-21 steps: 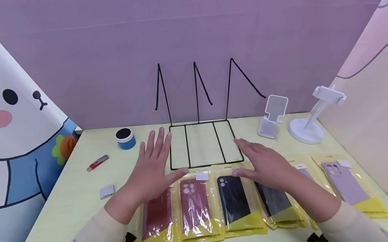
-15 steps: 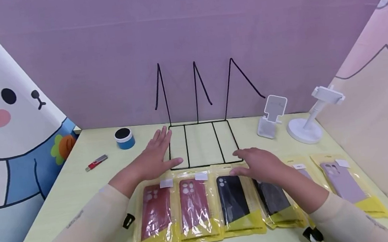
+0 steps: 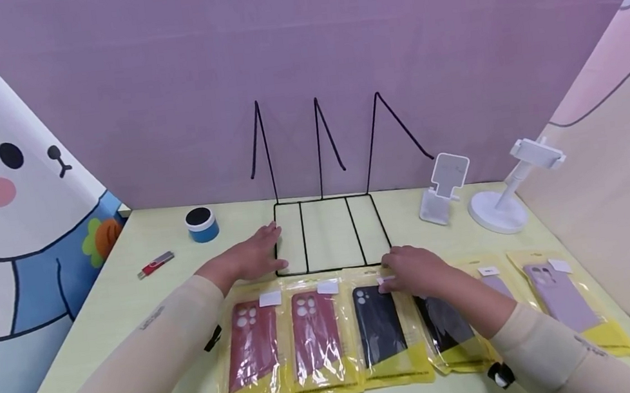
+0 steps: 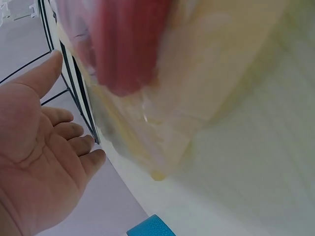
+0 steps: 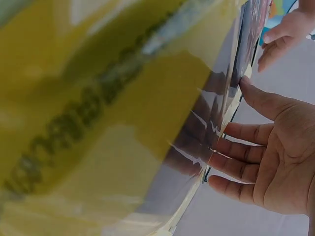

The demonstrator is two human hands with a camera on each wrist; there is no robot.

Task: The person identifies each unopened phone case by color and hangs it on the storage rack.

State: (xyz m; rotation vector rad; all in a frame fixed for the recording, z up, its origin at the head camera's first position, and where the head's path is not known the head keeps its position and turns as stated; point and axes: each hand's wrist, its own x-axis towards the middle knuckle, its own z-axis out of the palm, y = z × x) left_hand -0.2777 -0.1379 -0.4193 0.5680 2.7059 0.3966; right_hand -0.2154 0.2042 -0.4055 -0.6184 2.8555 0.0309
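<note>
My left hand (image 3: 253,255) is at the left side of a black wire rack (image 3: 303,237), fingers loosely extended and thumb apart in the left wrist view. My right hand (image 3: 417,270) is by the rack's front right corner, above the packaged phone cases. In the right wrist view its fingers are extended and spread, holding nothing. Below the rack lies a row of yellow-edged bags with phone cases: two reddish ones (image 3: 252,343), a black one (image 3: 381,325), a dark grey one (image 3: 446,324) partly under my right forearm, and purple ones (image 3: 562,298). Whether either hand touches the rack, I cannot tell.
A blue jar with a black-topped lid (image 3: 202,225) and a red USB stick (image 3: 156,264) are on the left of the table. At the right stand a small white phone stand (image 3: 444,189) and a round-based white stand (image 3: 497,211). A purple cloth (image 3: 165,110) hangs behind.
Both hands have come down closer to the table: the left moved toward the rack's left side, the right lowered toward its front right corner. The rack and bags stay put.
</note>
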